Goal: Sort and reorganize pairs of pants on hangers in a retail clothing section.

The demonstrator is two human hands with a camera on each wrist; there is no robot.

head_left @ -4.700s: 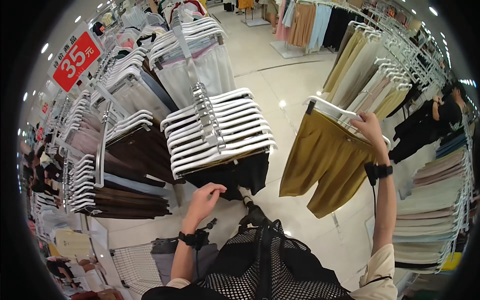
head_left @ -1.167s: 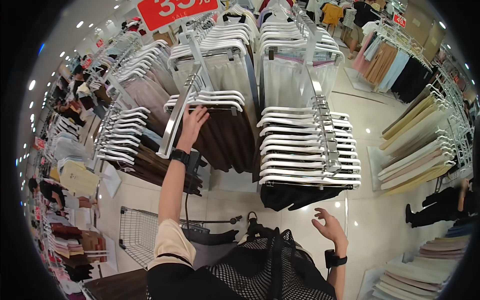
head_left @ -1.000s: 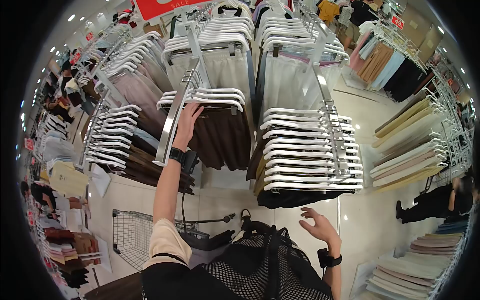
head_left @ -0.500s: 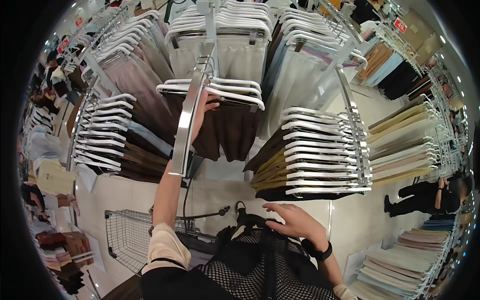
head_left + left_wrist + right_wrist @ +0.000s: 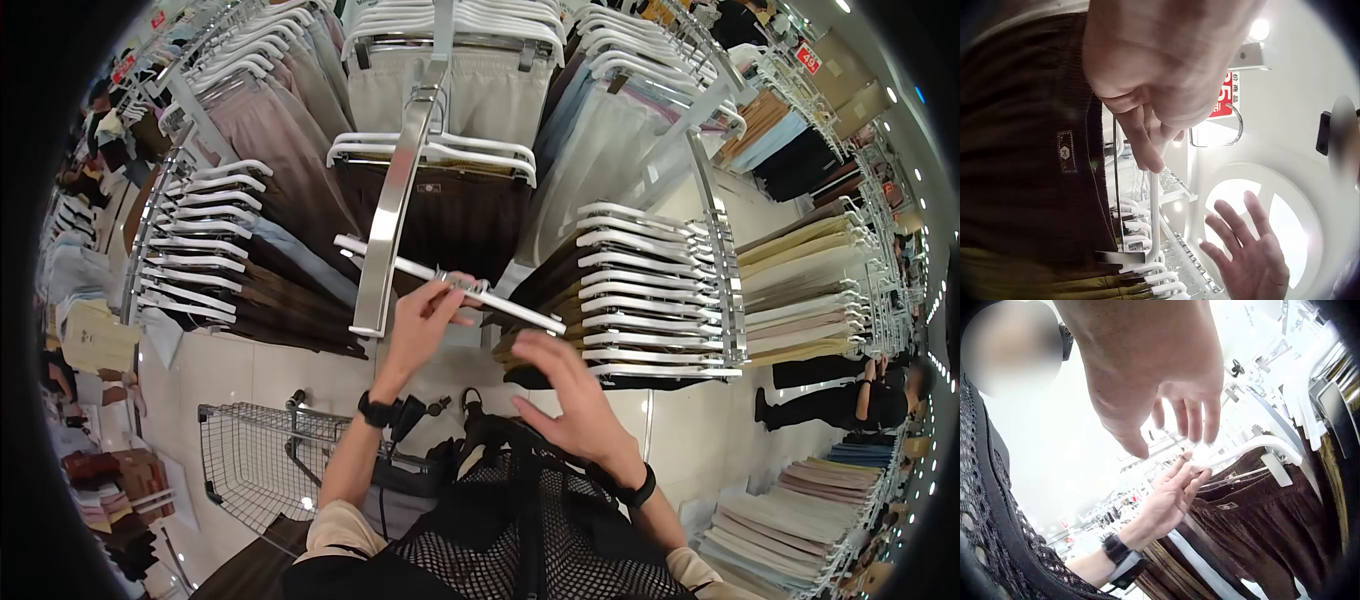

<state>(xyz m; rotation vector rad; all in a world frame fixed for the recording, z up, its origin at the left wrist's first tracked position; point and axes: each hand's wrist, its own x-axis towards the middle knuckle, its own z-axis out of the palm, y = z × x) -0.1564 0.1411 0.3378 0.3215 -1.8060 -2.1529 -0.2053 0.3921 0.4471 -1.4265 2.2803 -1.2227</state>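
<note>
My left hand [image 5: 420, 328] pinches a white clip hanger [image 5: 515, 310] near its middle, just right of the end of a slanting metal rail [image 5: 392, 230]. Dark brown trousers [image 5: 1266, 528] hang from its clips, with a small label [image 5: 1066, 152] at the elastic waistband; in the head view they are mostly hidden below the hanger. My right hand [image 5: 575, 400] is held with fingers spread, a little short of the hanger's right end, holding nothing. On the rail behind, a few more white hangers [image 5: 480, 150] carry brown trousers [image 5: 440, 215].
To the right, a rail holds several white hangers [image 5: 650, 300] with brown, mustard and black trousers. More hangers [image 5: 200, 255] with dark trousers stand at left. A wire shopping cart [image 5: 255, 465] is at lower left. A person in black [image 5: 850, 395] stands at far right.
Mustard trousers were in my right hand in the oldest frame. Since then my left hand has reached to the brown trousers and drawn one hanger off toward me; my right hand has moved inward.
</note>
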